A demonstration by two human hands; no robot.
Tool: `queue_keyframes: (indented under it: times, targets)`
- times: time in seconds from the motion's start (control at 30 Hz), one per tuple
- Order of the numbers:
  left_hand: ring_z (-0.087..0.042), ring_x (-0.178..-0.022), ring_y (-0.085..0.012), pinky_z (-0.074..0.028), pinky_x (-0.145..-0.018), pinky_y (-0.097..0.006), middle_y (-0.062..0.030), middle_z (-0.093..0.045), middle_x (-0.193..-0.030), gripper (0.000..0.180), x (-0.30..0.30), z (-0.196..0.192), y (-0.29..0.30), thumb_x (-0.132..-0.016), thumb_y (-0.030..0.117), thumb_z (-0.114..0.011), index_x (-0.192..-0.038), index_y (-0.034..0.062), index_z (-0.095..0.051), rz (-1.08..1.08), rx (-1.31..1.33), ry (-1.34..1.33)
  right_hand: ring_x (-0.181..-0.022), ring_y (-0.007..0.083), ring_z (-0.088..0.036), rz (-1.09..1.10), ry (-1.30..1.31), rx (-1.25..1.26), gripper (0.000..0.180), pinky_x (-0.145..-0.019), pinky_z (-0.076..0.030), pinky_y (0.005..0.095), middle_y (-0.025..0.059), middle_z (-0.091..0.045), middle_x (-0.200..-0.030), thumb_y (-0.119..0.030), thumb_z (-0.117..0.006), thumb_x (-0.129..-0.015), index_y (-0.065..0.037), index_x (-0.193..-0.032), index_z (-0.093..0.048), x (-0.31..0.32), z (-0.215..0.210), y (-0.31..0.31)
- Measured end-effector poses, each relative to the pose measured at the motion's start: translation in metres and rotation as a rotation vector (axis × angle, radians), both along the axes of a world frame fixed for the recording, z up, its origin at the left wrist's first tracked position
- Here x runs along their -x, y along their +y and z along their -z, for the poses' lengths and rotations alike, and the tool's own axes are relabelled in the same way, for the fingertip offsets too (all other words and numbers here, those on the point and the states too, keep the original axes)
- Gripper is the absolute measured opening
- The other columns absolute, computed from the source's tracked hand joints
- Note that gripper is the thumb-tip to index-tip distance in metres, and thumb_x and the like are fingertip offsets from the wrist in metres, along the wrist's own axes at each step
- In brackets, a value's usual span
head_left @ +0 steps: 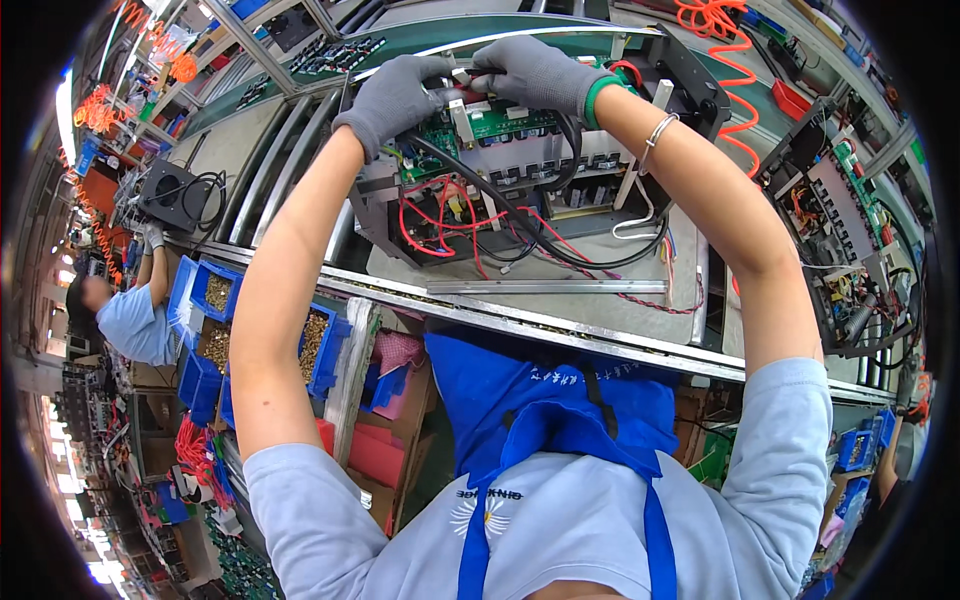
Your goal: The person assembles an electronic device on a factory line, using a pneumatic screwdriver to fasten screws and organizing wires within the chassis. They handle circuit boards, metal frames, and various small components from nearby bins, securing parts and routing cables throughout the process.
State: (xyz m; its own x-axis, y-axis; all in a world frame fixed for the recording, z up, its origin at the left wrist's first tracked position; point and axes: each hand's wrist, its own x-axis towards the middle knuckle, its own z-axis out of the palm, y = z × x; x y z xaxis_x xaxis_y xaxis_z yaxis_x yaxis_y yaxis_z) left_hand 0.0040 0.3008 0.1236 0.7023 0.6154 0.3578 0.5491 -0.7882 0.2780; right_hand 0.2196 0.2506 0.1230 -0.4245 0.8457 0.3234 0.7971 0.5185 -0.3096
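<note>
Both my hands wear grey knitted gloves and reach over the far side of an opened electronic unit with a black metal case. My left hand bends its fingers at the far edge of a green circuit board. Opposite it, my right hand curls its fingers toward the same spot. Something small, dark and reddish shows between the fingertips, too blurred to name. Just below stands a white upright post. A thick black cable arches across the unit, and thin red wires loop inside it.
A metal bar lies before the unit on the grey board. Rollers run to the left. Blue bins hold small brass-coloured parts. Another opened unit stands at right, near orange coiled hoses. A co-worker works far left.
</note>
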Motion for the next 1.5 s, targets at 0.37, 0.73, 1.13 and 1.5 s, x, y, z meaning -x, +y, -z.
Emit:
queue_keyframes:
  times: [0.37, 0.73, 1.13, 1.5]
  targets:
    - [-0.066, -0.087, -0.0145, -0.052, -0.082, -0.030, -0.0103, -0.073, -0.099, 0.023, -0.008, -0.007, -0.023, -0.089, 0.013, -0.068, -0.109, 0.0019, -0.069, 0.044, 0.029, -0.115, -0.084, 0.0327, -0.065, 0.037, -0.272, -0.195, 0.025, -0.075, -0.051, 0.0439, 0.0134, -0.066, -0.086, -0.034, -0.060, -0.089, -0.012, -0.099, -0.070, 0.000, -0.033, -0.038]
    - [-0.068, -0.085, -0.0235, -0.051, -0.083, -0.034, -0.0131, -0.072, -0.096, 0.023, -0.012, -0.001, -0.031, -0.086, 0.018, -0.070, -0.108, 0.0089, -0.072, -0.057, 0.174, -0.119, -0.080, 0.0337, -0.066, -0.001, -0.419, -0.165, 0.018, -0.074, -0.051, 0.0444, 0.0144, -0.066, -0.079, -0.022, -0.062, -0.087, -0.010, -0.096, -0.071, 0.009, -0.037, -0.033]
    - [-0.062, -0.086, -0.0088, -0.049, -0.083, -0.027, -0.0060, -0.073, -0.096, 0.026, -0.008, 0.004, -0.023, -0.089, 0.016, -0.067, -0.111, 0.0029, -0.071, 0.028, 0.197, -0.102, -0.079, 0.0326, -0.067, 0.008, -0.492, -0.146, 0.017, -0.074, -0.052, 0.0439, 0.0144, -0.066, -0.079, -0.020, -0.061, -0.087, -0.008, -0.095, -0.071, 0.013, -0.041, -0.033]
    - [-0.069, -0.091, -0.0271, -0.051, -0.085, -0.034, -0.0144, -0.072, -0.100, 0.026, -0.004, 0.002, -0.025, -0.084, 0.017, -0.067, -0.107, 0.0065, -0.072, 0.009, 0.097, -0.084, -0.082, 0.0360, -0.068, -0.041, -0.589, -0.081, 0.018, -0.070, -0.054, 0.0441, 0.0183, -0.070, -0.087, -0.017, -0.065, -0.078, -0.006, -0.090, -0.073, 0.032, -0.051, -0.020]
